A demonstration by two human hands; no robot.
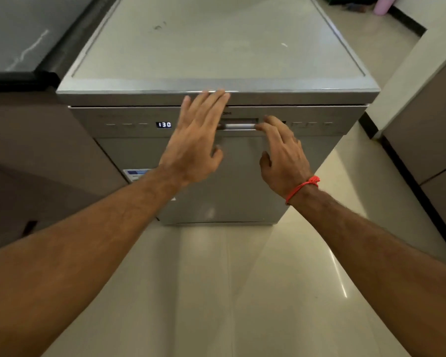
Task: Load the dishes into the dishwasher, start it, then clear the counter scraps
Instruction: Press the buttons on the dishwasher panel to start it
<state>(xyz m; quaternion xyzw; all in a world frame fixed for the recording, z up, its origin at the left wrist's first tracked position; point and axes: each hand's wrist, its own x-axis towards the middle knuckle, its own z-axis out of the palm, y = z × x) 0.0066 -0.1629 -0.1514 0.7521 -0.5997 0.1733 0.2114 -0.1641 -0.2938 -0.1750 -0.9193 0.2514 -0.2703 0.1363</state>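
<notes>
The dishwasher [216, 161] stands shut with its display [163, 124] reading 130, so loading looks done and starting is in hand; the scraps remain. The left hand [195, 140] lies flat, fingers straight, on the door's top edge. The right hand [281, 148], loosely curled, touches the handle [238, 126], holding nothing. A dark surface [18, 34] sits left of the dishwasher; nothing blocks it.

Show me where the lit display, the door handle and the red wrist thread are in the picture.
lit display [164, 124], head view, on its glowing digits.
door handle [238, 126], head view, on the bare bar between the two hands.
red wrist thread [302, 187], head view, on the strand across the right wrist.
</notes>
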